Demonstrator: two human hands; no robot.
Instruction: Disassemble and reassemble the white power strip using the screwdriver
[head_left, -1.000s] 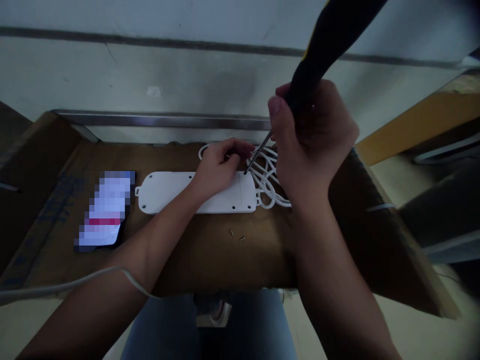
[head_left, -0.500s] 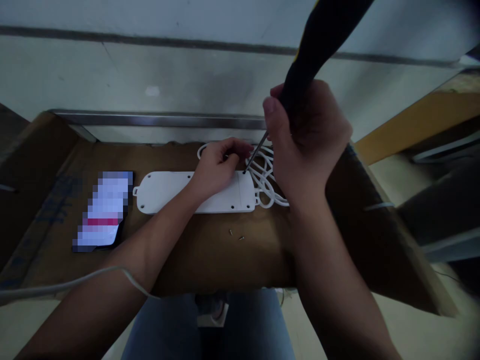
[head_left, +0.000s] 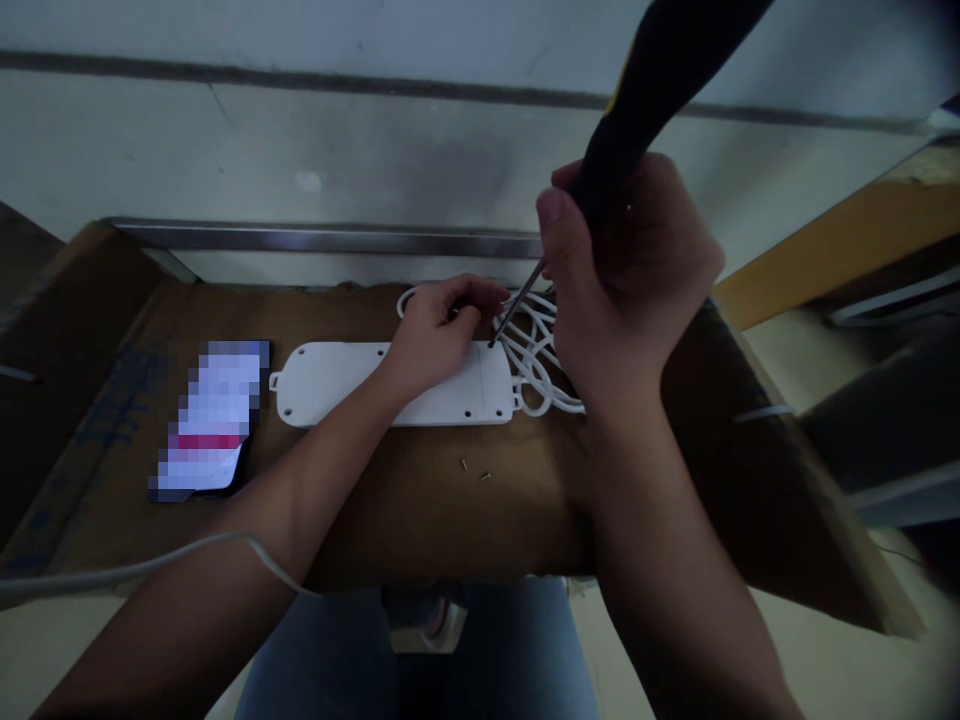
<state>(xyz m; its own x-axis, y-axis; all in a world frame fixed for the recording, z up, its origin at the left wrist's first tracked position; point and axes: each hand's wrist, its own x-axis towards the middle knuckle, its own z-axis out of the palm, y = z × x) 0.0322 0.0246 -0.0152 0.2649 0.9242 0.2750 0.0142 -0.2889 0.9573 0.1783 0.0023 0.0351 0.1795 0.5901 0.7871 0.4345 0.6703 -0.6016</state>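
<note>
A white power strip (head_left: 337,375) lies with its screw-holed underside up on the brown cardboard. My left hand (head_left: 442,320) is across its far edge, fingers curled round and thumb bent, holding it down; the fingertips are partly hidden. In my right hand (head_left: 630,270), closed round the dark handle, is a screwdriver (head_left: 660,90). Its thin shaft slants down to the left, and the tip sits at the hole in the strip's far right corner. A coiled white cable (head_left: 534,355) lies at the strip's right end, partly behind my right hand. Two small screws (head_left: 485,476) rest in front of the strip.
A phone (head_left: 214,415) with a lit, blurred screen lies left of the strip. Cardboard walls (head_left: 810,480) rise at both sides. Behind runs a metal rail (head_left: 322,238) against a pale panel. A thin pale cord (head_left: 187,548) crosses my left forearm.
My right hand and the screwdriver handle have shifted slightly right and the shaft leans more; the tip stays at the same hole. My left hand keeps its place on the strip.
</note>
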